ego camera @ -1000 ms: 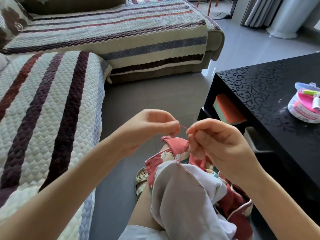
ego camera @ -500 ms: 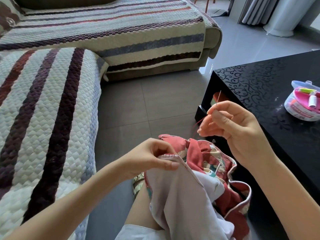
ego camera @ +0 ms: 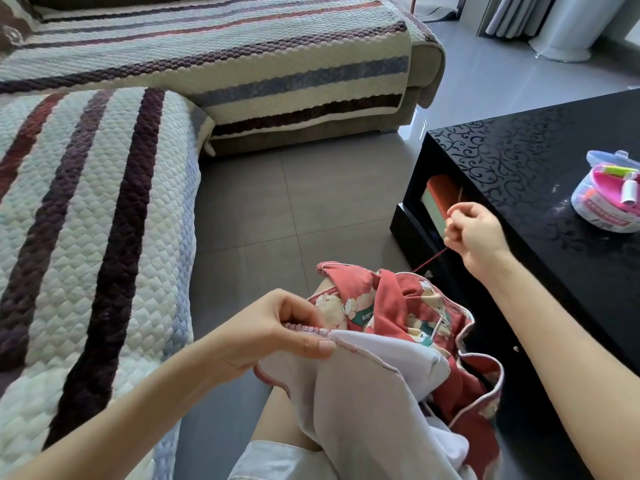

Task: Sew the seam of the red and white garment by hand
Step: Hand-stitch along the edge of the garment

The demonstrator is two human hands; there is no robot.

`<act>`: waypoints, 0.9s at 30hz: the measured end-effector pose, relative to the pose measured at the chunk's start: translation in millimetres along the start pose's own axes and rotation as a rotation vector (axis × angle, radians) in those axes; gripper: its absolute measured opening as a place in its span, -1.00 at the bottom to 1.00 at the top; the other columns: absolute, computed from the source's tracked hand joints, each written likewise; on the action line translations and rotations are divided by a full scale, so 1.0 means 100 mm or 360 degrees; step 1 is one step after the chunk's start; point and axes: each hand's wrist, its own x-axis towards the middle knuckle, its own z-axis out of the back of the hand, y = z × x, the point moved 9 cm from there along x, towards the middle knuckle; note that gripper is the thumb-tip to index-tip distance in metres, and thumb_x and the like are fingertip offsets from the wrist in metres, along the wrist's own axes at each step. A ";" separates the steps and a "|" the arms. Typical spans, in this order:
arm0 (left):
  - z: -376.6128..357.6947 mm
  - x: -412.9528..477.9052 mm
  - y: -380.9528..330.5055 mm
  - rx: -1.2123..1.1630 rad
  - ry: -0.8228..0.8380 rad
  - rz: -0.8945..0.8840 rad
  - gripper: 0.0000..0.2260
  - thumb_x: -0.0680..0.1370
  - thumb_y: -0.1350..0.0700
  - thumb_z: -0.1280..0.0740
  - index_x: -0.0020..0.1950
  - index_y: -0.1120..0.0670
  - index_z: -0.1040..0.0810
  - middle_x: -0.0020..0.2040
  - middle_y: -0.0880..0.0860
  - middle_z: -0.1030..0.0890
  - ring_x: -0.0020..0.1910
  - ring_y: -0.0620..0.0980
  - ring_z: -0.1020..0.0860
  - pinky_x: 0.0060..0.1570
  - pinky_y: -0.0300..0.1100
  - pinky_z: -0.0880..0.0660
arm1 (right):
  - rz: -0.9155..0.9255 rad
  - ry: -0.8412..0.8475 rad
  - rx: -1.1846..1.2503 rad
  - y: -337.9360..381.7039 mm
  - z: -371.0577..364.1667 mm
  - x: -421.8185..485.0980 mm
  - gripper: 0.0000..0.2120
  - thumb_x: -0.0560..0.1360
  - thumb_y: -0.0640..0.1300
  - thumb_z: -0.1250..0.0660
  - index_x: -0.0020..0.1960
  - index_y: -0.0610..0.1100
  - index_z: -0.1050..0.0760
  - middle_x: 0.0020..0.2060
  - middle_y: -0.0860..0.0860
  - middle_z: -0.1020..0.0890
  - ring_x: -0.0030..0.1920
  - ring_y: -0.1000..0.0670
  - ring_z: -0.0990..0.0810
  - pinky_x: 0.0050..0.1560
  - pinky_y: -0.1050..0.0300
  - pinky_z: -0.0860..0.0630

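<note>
Red thread (ego camera: 431, 261) stretches taut from the seam (ego camera: 346, 344) of the garment (ego camera: 398, 306) — pinched by the left hand (ego camera: 277, 330), near the black table (ego camera: 519, 168) — to the right hand (ego camera: 474, 230) pinching it at the table's edge: likely the pull-through step, and the next stitch should re-enter close beside.

black table (ego camera: 519, 174) close beside right hand (ego camera: 474, 233); sofa (ego camera: 86, 202) left; open floor (ego camera: 277, 220) between.

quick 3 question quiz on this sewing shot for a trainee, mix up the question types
1. True or false: the left hand pinches the garment at its seam edge.
2. Which hand holds the red thread stretched up from the cloth? A left, B right
3. Fill in: the sewing kit tub sits on the black ____.
Key: 1 true; 2 B, the right hand; 3 table.
</note>
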 end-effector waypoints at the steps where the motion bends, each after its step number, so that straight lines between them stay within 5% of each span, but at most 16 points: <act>1: -0.01 -0.01 -0.01 0.0001 0.0008 0.0000 -0.92 0.26 0.21 -0.49 -0.41 0.07 -0.64 -0.46 -0.08 -0.52 -0.46 -0.22 -0.44 -0.39 -0.42 -0.36 | 0.0119 0.0000 -0.0321 0.00 -0.02 -0.03 -0.77 0.57 -0.33 -0.16 -0.19 -0.08 -0.42 -0.47 0.08 -0.45 -0.47 0.14 -0.35 -0.39 0.24 -0.28; 5: -0.02 -0.03 -0.03 0.0009 -0.0009 0.0013 -0.90 0.25 0.21 -0.49 -0.44 0.05 -0.63 -0.47 -0.09 -0.51 -0.47 -0.23 -0.43 -0.40 -0.43 -0.35 | 0.0307 0.0637 -0.0609 0.16 -0.62 -0.72 -0.95 0.51 -0.17 -0.34 -0.05 -0.09 -0.57 -0.42 0.18 -0.51 -0.40 0.22 -0.43 -0.36 0.38 -0.31; 10: -0.04 -0.05 -0.05 0.0012 0.0019 0.0020 -0.89 0.25 0.23 -0.49 -0.43 0.03 -0.64 -0.46 -0.10 -0.51 -0.46 -0.23 -0.44 -0.39 -0.42 -0.36 | 0.0346 0.1578 -0.0666 0.24 -1.16 -1.78 -0.83 0.43 -0.13 -0.38 0.01 -0.06 -0.64 -0.50 0.18 -0.45 -0.43 0.23 -0.40 -0.36 0.42 -0.29; 13: -0.05 -0.06 -0.08 0.0030 0.0042 0.0010 -0.89 0.25 0.23 -0.49 -0.42 0.02 -0.65 -0.45 -0.10 -0.53 -0.45 -0.23 -0.46 -0.38 -0.42 -0.37 | 0.0502 0.1708 -0.0764 0.23 -1.23 -1.96 -0.93 0.46 -0.20 -0.43 -0.06 -0.10 -0.65 -0.55 0.16 -0.32 -0.48 0.19 -0.27 -0.40 0.43 -0.18; 16: -0.05 -0.07 -0.09 0.0015 0.0040 0.0013 -0.90 0.25 0.23 -0.48 -0.40 0.03 -0.66 -0.44 -0.09 -0.56 -0.44 -0.24 -0.47 -0.37 -0.44 -0.37 | 0.0539 0.1708 -0.0734 0.23 -1.27 -2.02 -0.96 0.46 -0.24 -0.42 -0.14 -0.21 -0.63 -0.40 -0.04 -0.59 -0.32 0.18 -0.48 -0.29 0.30 -0.40; 19: -0.07 -0.09 -0.12 0.0041 0.0049 0.0004 -0.88 0.26 0.23 -0.48 -0.42 0.02 -0.66 -0.45 -0.11 -0.56 -0.45 -0.26 -0.47 -0.38 -0.44 -0.38 | 0.0551 0.1624 -0.0626 0.29 -1.27 -2.00 -0.97 0.43 -0.22 -0.40 -0.19 -0.16 -0.61 -0.26 -0.20 -0.62 -0.23 0.06 -0.54 -0.19 0.09 -0.50; 24: -0.07 -0.10 -0.15 0.0168 0.0033 -0.0025 -0.89 0.27 0.19 -0.50 -0.41 0.01 -0.65 -0.47 -0.11 -0.54 -0.45 -0.24 -0.46 -0.39 -0.42 -0.37 | 0.0439 0.1552 -0.0326 0.55 -1.18 -1.97 -0.95 0.39 -0.27 -0.37 -0.24 -0.23 -0.57 -0.42 -0.03 -0.58 -0.37 0.18 -0.50 -0.23 0.44 -0.45; 27: -0.06 -0.10 -0.15 0.0178 0.0020 -0.0033 -0.91 0.27 0.18 -0.50 -0.40 0.02 -0.65 -0.46 -0.09 -0.55 -0.44 -0.23 -0.48 -0.37 -0.41 -0.39 | 0.0424 0.1535 -0.0263 0.64 -1.17 -1.98 -0.92 0.41 -0.30 -0.40 -0.23 -0.29 -0.55 -0.43 0.05 -0.58 -0.42 0.23 -0.50 -0.32 0.47 -0.41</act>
